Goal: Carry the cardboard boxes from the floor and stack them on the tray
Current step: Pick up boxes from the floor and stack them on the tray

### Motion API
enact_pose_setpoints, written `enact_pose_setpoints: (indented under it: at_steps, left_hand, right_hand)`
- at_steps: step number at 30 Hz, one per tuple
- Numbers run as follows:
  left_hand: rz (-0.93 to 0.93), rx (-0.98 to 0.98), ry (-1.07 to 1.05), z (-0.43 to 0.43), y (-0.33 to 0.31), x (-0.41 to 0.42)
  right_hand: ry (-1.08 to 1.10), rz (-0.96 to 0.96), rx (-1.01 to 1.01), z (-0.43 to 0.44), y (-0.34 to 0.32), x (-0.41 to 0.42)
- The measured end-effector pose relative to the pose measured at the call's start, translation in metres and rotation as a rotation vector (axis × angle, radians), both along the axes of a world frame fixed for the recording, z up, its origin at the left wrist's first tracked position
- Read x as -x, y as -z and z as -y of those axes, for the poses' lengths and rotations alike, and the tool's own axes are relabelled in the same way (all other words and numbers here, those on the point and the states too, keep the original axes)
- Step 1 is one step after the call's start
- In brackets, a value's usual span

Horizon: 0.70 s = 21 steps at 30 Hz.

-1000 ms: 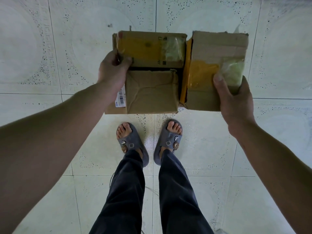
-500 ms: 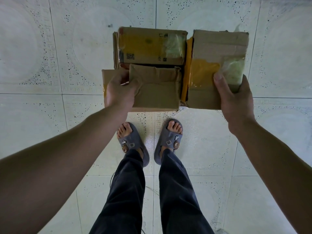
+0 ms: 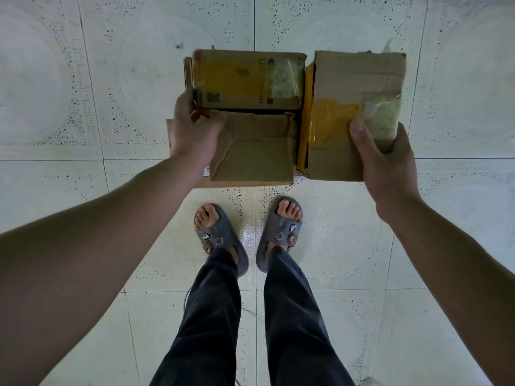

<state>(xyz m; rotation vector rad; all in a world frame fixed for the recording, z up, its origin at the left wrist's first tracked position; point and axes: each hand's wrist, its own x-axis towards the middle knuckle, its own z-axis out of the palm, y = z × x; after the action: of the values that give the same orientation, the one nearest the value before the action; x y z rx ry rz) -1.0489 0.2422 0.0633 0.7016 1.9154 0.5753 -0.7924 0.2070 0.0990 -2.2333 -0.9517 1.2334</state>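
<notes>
Head view, looking straight down.

Three cardboard boxes are held together at arm's reach over the tiled floor [image 3: 83,107], just beyond the sandals [image 3: 223,240].

The left hand [image 3: 195,132] grips the crumpled near box [image 3: 256,151] at its far left corner. Its fingers lie along the side of the taped far box [image 3: 245,79].

The right hand [image 3: 387,165] grips the right box [image 3: 354,107] at its near right corner, with the thumb on top over clear tape.

The right box touches both left ones. Dark trousers [image 3: 211,316] fill the lower frame.
</notes>
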Motion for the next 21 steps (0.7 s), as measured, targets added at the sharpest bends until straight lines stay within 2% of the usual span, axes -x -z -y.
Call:
enact_pose_setpoints:
  at_steps: [13, 21]
  left_hand:
    - [0.033, 0.013, 0.030, 0.003, -0.005, 0.003]
    - [-0.024, -0.028, -0.073, 0.026, -0.025, 0.004]
  right_hand:
    - [0.014, -0.060, -0.014, 0.000, -0.002, -0.002]
    - [-0.098, -0.020, -0.043, -0.003, -0.018, -0.020]
